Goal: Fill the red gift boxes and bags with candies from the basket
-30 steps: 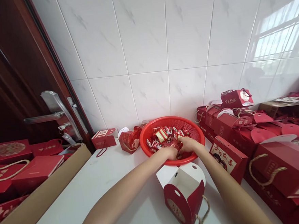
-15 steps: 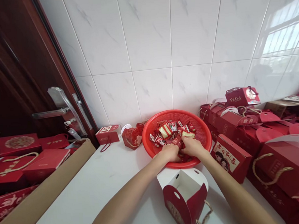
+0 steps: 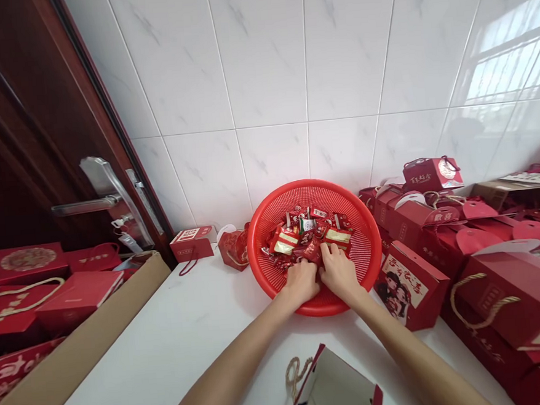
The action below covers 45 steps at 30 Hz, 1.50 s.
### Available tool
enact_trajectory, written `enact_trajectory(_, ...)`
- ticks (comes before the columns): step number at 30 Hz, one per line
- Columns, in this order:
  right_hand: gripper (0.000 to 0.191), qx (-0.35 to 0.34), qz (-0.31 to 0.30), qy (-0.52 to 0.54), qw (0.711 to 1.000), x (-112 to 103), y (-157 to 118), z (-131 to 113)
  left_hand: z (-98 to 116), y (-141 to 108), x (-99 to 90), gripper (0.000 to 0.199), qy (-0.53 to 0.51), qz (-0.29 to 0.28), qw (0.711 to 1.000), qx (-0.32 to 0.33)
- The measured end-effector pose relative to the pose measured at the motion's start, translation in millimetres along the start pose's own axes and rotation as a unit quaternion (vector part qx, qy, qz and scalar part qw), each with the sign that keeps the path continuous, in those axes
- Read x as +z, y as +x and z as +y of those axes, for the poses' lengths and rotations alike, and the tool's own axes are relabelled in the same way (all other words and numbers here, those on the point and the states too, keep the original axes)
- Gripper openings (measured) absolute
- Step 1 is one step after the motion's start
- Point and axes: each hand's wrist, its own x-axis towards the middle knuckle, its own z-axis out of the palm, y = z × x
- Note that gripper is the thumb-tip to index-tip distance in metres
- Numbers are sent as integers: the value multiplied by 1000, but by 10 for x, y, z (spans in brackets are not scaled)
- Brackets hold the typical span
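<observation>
Both my hands reach into a red plastic colander basket (image 3: 365, 263) that holds several wrapped candies (image 3: 307, 226). My left hand (image 3: 302, 281) is closed, with its fingers curled down at the near side of the candy pile. Close beside it, my right hand (image 3: 338, 270) is closed too, knuckles up, next to a gold-and-red packet (image 3: 338, 238). A red wrapped piece (image 3: 311, 250) shows just beyond the fingers. The fingertips are hidden, so what they hold cannot be made out. Between my forearms lies an open red gift box (image 3: 340, 382) with a rope handle, cut off by the lower edge.
Several red gift boxes (image 3: 512, 296) are piled on the right. A small closed box (image 3: 192, 244) and another red box (image 3: 235, 247) stand by the tiled wall. At left, a cardboard carton (image 3: 89, 332) holds more red boxes beside a dark door (image 3: 19, 121).
The basket appears larger and its far rim sits higher in view. The open gift box has shifted nearer to me and turned. My hands stay in the basket, now with rounder, more curled fingers.
</observation>
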Motion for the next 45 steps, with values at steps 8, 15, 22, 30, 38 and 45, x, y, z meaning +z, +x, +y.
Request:
enact_trajectory(8, 38, 6, -7, 10, 1000, 17, 91, 9, -38, 94, -36, 29, -18, 2, 1000, -1)
enact_trajectory(15, 34, 16, 22, 83, 996, 72, 127, 61, -155, 149, -16, 20, -57, 59, 997, 8)
enact_trajectory(22, 32, 26, 144, 252, 957, 174, 247, 216, -355, 221, -172, 16, -169, 236, 957, 16)
enact_trajectory(30, 40, 6, 210, 331, 920, 198, 339, 238, -456, 206, -250, 60, -212, 177, 961, 16)
enact_trajectory(38, 45, -32, 253, 318, 913, 300, 439, 249, -508, 272, -283, 86, -131, 21, 988, 83)
enact_trajectory(45, 33, 4, 262, 375, 889, 162, 441, 286, -516, 440, -252, 62, -124, 17, 991, 51)
